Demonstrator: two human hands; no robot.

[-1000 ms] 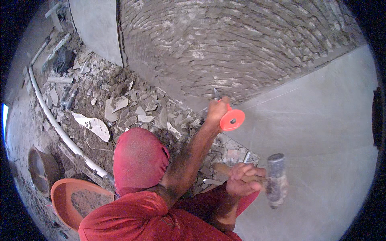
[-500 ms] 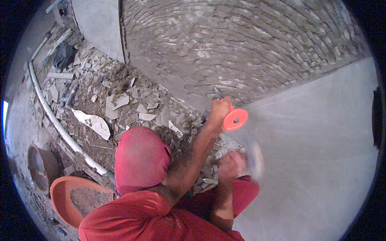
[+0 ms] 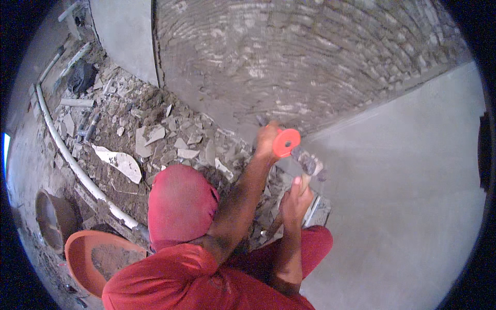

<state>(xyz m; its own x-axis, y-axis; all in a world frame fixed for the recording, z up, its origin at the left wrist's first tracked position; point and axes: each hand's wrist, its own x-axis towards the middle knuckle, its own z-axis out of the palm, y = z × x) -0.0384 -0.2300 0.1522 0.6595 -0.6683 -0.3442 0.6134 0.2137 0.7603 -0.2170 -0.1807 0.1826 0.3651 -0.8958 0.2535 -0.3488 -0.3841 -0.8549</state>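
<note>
My left hand (image 3: pixel 267 139) is closed round a chisel with a round orange hand guard (image 3: pixel 287 143). The chisel's dark tip (image 3: pixel 261 120) points at the foot of the rough, ridged wall (image 3: pixel 258 72). My right hand (image 3: pixel 297 201) grips the light handle of a hammer. The hammer head (image 3: pixel 310 164), somewhat blurred, is close behind the guard at the chisel's struck end; whether they touch I cannot tell. My red-clothed knees (image 3: pixel 181 206) are bent on either side of my forearms.
Broken tile pieces and rubble (image 3: pixel 155 137) cover the ground at left. A long white pipe (image 3: pixel 77 173) curves past them. An orange basin (image 3: pixel 77 258) with grey material and a brownish bucket (image 3: pixel 49 219) stand lower left. A smooth grey surface (image 3: pixel 403 181) stretches along the right.
My right hand has moved up, bringing the hammer from a blurred position lower right to the chisel's end. My left hand and the chisel have shifted a little left and up.
</note>
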